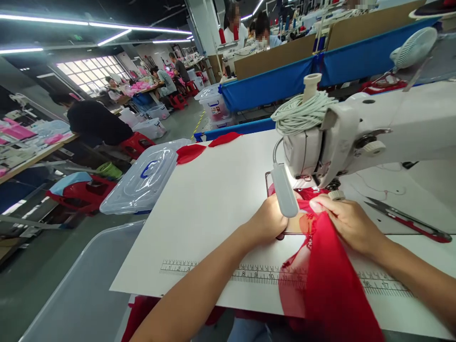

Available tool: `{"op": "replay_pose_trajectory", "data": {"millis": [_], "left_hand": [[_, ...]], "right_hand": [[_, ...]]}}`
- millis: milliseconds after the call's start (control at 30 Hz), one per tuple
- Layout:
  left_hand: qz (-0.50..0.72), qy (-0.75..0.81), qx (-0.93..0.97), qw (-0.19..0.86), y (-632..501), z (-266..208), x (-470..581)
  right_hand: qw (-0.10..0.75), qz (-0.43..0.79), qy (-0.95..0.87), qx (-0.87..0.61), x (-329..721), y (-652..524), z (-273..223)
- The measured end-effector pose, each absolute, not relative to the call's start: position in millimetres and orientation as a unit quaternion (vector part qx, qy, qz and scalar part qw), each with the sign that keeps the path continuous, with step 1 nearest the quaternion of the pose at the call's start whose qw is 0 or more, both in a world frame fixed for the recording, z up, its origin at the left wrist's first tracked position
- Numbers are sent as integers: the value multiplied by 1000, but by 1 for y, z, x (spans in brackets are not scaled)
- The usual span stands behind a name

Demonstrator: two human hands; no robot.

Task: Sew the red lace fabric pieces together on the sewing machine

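Red fabric (331,275) with a sheer part and lacy trim runs from the needle area of a white sewing machine (359,128) down over the table's front edge. My right hand (347,218) pinches the fabric between thumb and fingers just in front of the presser foot. To the left of the needle, my left hand (269,218) lies low on the cloth at the machine bed; a small grey lamp (285,190) hides part of its fingers, so its grip does not show. Thread snips (408,221) with a red handle lie right of my right hand.
The white table (199,204) has a printed ruler (256,275) along its front. Two red fabric pieces (192,153) lie at its far left edge. Lidded clear bins (146,175) stand left. A bundle of pale cord (302,111) sits atop the machine. Other people work behind.
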State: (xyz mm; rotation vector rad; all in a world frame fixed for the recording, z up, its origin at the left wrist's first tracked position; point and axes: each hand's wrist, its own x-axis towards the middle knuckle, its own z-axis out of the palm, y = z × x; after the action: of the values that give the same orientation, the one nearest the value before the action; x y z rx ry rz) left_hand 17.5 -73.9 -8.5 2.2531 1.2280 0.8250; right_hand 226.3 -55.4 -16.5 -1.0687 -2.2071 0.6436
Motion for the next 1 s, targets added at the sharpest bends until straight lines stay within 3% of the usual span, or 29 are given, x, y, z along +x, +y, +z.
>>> {"op": "replay_pose_trajectory", "data": {"millis": [133, 333, 567, 800, 1000], "left_hand": [[305, 438, 812, 236, -76, -12, 19], [341, 451, 786, 251, -75, -21, 25], [284, 422, 818, 268, -76, -4, 12], [225, 440, 858, 140, -76, -11, 19], [248, 434, 851, 160, -75, -11, 21]], "right_hand": [[295, 276, -823, -399, 228, -54, -21], [323, 191, -855, -358, 233, -57, -32], [325, 176, -854, -367, 233, -60, -29], [347, 193, -856, -332, 227, -62, -21], [337, 182, -870, -311, 223, -62, -12]]}}
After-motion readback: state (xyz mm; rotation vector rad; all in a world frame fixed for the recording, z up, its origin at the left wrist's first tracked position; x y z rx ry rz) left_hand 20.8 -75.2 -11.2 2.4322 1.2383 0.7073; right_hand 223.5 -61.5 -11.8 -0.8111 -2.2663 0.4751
